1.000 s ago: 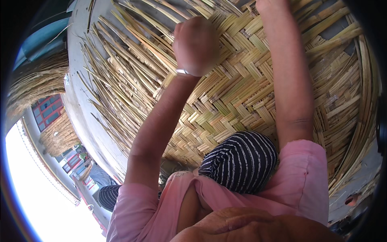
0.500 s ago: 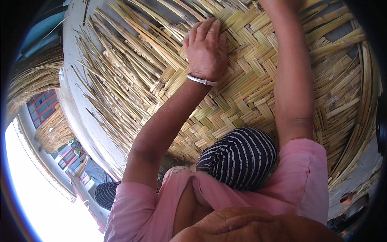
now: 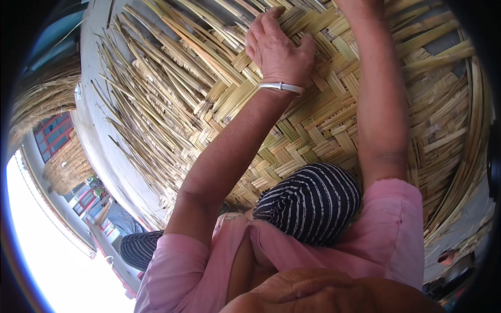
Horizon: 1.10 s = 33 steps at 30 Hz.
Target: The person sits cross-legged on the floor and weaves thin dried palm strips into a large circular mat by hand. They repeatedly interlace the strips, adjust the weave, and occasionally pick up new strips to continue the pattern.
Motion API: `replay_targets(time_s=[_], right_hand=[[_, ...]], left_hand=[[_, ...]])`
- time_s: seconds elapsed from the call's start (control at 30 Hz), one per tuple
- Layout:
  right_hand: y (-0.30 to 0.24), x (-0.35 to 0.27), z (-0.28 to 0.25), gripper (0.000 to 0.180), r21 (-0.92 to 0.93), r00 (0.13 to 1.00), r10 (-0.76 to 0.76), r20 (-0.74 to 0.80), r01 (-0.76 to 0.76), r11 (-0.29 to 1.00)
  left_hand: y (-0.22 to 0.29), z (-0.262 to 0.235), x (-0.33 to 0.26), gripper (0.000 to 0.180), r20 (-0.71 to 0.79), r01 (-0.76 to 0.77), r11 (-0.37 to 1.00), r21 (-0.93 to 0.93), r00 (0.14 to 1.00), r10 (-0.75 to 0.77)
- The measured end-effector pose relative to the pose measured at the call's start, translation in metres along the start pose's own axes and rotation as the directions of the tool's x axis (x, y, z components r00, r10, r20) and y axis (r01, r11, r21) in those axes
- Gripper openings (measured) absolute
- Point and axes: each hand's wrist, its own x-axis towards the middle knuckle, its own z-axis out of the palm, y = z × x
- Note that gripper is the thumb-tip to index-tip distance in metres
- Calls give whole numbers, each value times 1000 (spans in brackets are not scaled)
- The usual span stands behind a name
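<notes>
A large woven mat (image 3: pixel 323 125) of flat yellow-green reed strips spreads before me, plaited in a zigzag pattern. My left hand (image 3: pixel 279 52), with a silver bangle (image 3: pixel 282 86) on its wrist, is over the mat's far part. Its fingers bend forward and its thumb stands apart; I see nothing held in it. Long unwoven reed strips (image 3: pixel 203 52) fan out beside this hand to the left. My right hand (image 3: pixel 362 6) reaches to the top edge of the picture, above the weave. Its fingers are cut off from view.
My knee in striped dark cloth (image 3: pixel 313 203) rests at the mat's near part. Loose reed ends (image 3: pixel 130 104) stick out over the grey ground (image 3: pixel 112 172) on the left. Bent reeds (image 3: pixel 464 151) run along the right side. Straw bundles (image 3: pixel 68 167) stand by a building with a red-framed window (image 3: pixel 55 135).
My left hand has moved a little right and farther away, rising from lying flat on the weave to a bent-fingered pose with the thumb apart. My right arm has barely moved.
</notes>
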Motion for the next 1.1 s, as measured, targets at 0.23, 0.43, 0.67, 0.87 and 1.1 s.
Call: replay_targets(time_s=[0.23, 0.43, 0.67, 0.87, 1.1], right_hand=[[-23, -6, -2, 31, 233, 987, -25, 162, -14, 972], [-61, -15, -6, 33, 349, 777, -131, 615, -119, 930], [-82, -51, 4, 56, 193, 510, -270, 816, 200, 961], [-71, -58, 11, 51, 141, 574, -267, 774, 255, 957], [8, -72, 91, 46, 102, 597, -505, 623, 578, 810]], left_hand=[[14, -6, 4, 57, 36, 25, 998, -52, 999, -23], [-13, -25, -17, 50, -132, -169, 963, -211, 981, 143], [-106, -200, -103, 55, 140, -156, 987, -25, 978, 158], [-216, -362, -172, 57, 240, 87, 979, 186, 962, -131], [-234, -390, -269, 82, 583, 101, 890, 444, 722, -372]])
